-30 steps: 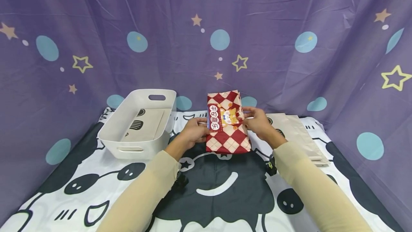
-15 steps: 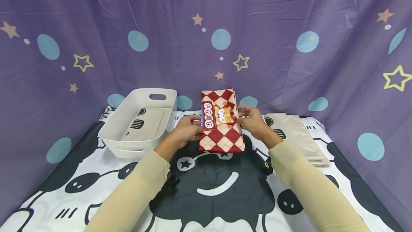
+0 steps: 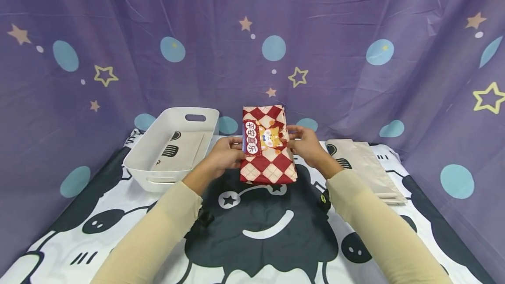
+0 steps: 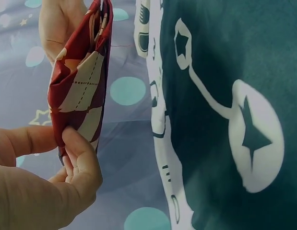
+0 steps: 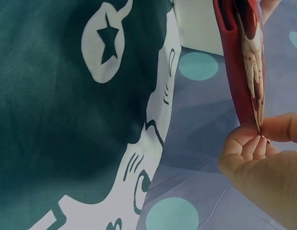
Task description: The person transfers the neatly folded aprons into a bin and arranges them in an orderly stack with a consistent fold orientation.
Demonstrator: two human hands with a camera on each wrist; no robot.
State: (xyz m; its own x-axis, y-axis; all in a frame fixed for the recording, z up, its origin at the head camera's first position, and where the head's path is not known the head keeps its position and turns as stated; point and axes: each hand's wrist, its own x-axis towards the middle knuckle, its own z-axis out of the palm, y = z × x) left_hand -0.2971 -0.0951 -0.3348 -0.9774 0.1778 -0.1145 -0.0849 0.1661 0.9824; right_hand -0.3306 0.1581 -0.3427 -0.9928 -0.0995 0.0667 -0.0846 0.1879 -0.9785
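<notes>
A folded red and cream checkered cloth [image 3: 268, 163], printed with a cartoon dog and a strip of characters, is held up between both hands over the table's far half. My left hand [image 3: 225, 156] pinches its left edge; in the left wrist view the thumb and fingertips close on the folded layers of the cloth [image 4: 81, 91]. On the opposite side my right hand [image 3: 309, 147] pinches the right edge. The right wrist view shows that hand's thumb and fingers [image 5: 237, 146] at the cloth's lower corner, with its stacked layers seen edge-on.
A white plastic basket [image 3: 138, 171] with handle slots stands at the left, with a folded beige printed cloth [image 3: 179, 157] lying inside. Several beige folded cloths [image 3: 363, 165] are stacked at the right. A sheep-patterned cover [image 3: 268, 218] lies over the table, and a purple curtain [image 3: 221, 73] hangs behind.
Both hands have carried the checkered cloth a little to the left and slightly up. The grip on its two sides stays the same.
</notes>
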